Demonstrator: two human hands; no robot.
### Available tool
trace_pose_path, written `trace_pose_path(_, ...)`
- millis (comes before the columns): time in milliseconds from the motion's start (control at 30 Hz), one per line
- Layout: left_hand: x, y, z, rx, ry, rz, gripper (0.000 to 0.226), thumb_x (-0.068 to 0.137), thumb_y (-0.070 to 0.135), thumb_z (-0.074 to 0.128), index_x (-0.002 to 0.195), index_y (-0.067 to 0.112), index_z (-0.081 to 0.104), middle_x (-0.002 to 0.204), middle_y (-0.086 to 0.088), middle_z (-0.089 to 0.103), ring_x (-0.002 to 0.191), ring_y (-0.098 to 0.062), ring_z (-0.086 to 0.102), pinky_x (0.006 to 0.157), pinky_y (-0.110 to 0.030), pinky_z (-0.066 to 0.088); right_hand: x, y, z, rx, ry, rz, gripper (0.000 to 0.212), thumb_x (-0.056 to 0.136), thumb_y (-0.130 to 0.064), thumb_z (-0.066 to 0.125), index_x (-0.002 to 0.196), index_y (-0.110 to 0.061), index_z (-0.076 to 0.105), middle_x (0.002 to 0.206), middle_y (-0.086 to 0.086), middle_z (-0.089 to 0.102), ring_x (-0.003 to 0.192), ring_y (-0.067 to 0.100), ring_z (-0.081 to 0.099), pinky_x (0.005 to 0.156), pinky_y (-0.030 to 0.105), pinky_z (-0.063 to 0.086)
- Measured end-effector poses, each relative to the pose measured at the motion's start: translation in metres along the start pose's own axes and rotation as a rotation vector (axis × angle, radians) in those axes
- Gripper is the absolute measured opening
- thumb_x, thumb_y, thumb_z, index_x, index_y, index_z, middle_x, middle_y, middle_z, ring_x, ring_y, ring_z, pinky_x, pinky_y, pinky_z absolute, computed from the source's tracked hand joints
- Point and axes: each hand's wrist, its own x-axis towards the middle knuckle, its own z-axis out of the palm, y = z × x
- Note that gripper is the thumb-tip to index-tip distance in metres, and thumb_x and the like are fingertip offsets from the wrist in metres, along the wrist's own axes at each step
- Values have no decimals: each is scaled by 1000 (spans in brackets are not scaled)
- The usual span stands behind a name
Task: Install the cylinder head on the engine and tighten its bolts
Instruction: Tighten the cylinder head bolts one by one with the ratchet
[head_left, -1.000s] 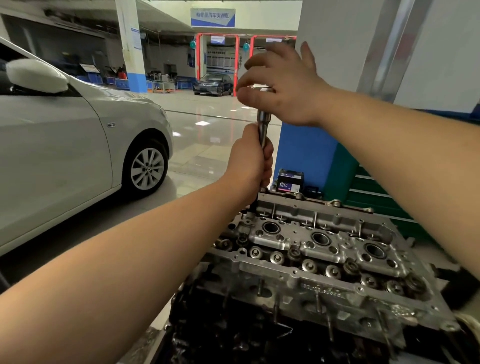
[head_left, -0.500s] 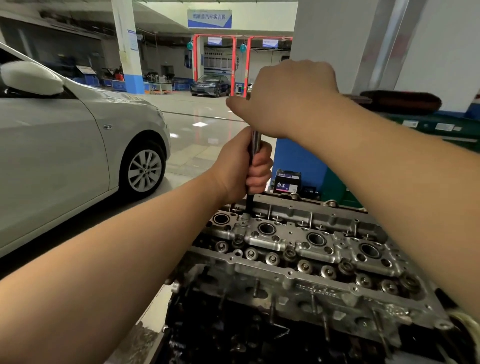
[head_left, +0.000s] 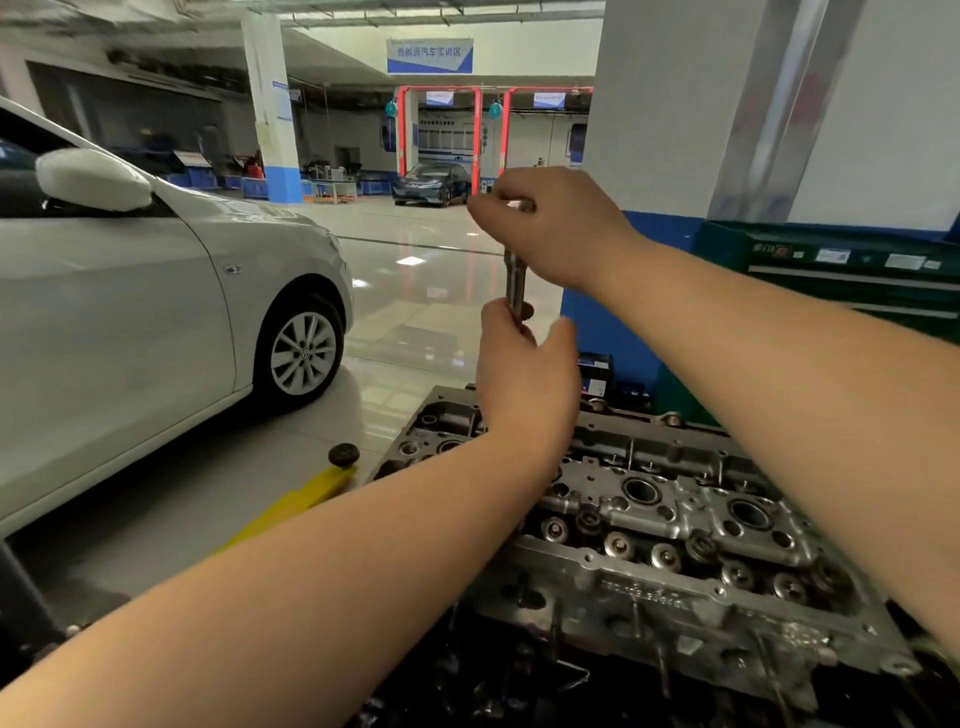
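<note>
The grey aluminium cylinder head (head_left: 670, 525) sits on the dark engine block (head_left: 519, 686), filling the lower right. A steel extension bar (head_left: 516, 283) stands upright over the head's far left end. My left hand (head_left: 524, 374) wraps the bar's lower part and hides where the bar meets the head. My right hand (head_left: 556, 223) pinches the bar's top end from the right. Spark plug wells and valve springs show along the head's top.
A white car (head_left: 156, 312) is parked close on the left. A yellow jack arm (head_left: 296, 499) lies on the floor beside the engine. A blue and white pillar (head_left: 649, 182) and a green tool cabinet (head_left: 841, 280) stand behind the engine. A dark car (head_left: 431, 184) sits far back.
My right hand has opened from a fist over the bar's top into a fingertip pinch and turned. The view has swung right and down, showing the yellow jack arm.
</note>
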Motion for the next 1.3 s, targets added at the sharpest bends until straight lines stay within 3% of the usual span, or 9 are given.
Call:
trace_pose_path(133,14,8,10,53,156,-94,37,94,48,47,64,27,45,51,18,51,46,-12,39,55,-32,29,-1,-22,-11,-714,84,141,57,95,-70,31,72,-19,45,70,1,46,59,21,40,54,29,25)
trace_pose_path(267,24,9,7,41,81,-138,43,87,43,47,45,33,48,39,11,36,42,-13,30,57,-30,27,-7,-25,-15,-948,72,73,80,87,-90,20,67,-16,44,68,7,46,56,24,40,52,32,32)
trace_pose_path(433,35,10,-5,-91,-37,-233,28,86,41,67,68,22,57,46,12,36,59,-22,38,64,-36,36,1,2,-13,-411,70,-153,76,87,-88,16,66,-26,56,63,-4,52,63,18,51,65,34,37)
trace_pose_path(500,39,11,-9,-79,-117,-253,30,90,37,71,73,16,58,51,5,41,53,-21,39,58,-32,34,6,15,-11,-107,-18,-231,76,93,-73,27,78,-10,67,72,12,61,73,30,58,78,45,45)
trace_pose_path(633,43,10,-21,-97,-352,-248,55,96,26,66,45,26,47,49,0,33,38,-18,29,44,-24,28,0,17,-4,260,-98,-104,65,98,-63,42,93,-3,66,95,20,65,92,33,61,85,44,47)
trace_pose_path(733,50,8,-32,-188,-560,-301,61,101,25,59,49,26,29,51,3,21,43,-16,16,44,-23,20,-1,0,-7,-159,10,-53,71,93,-77,30,66,-15,53,66,4,52,66,26,53,59,34,33)
trace_pose_path(867,60,11,-40,-226,-853,-313,54,99,33,53,55,26,21,49,2,14,46,-18,8,47,-25,15,-10,-15,-21,-856,93,-8,90,78,-97,8,63,-18,49,64,4,50,55,21,42,52,31,23)
trace_pose_path(1133,39,4,-29,19,-373,-56,44,102,51,62,82,14,50,54,2,49,49,-18,44,43,-23,35,-7,19,-25,-592,77,-169,80,90,-86,14,66,-19,52,62,-2,48,60,22,49,60,31,28)
trace_pose_path(1300,44,8,-27,-162,-435,-204,46,104,33,62,66,20,39,49,4,34,41,-16,28,46,-27,30,11,35,-20,-252,-54,-322,68,97,-71,28,120,-21,68,71,-12,51,78,21,53,81,37,38)
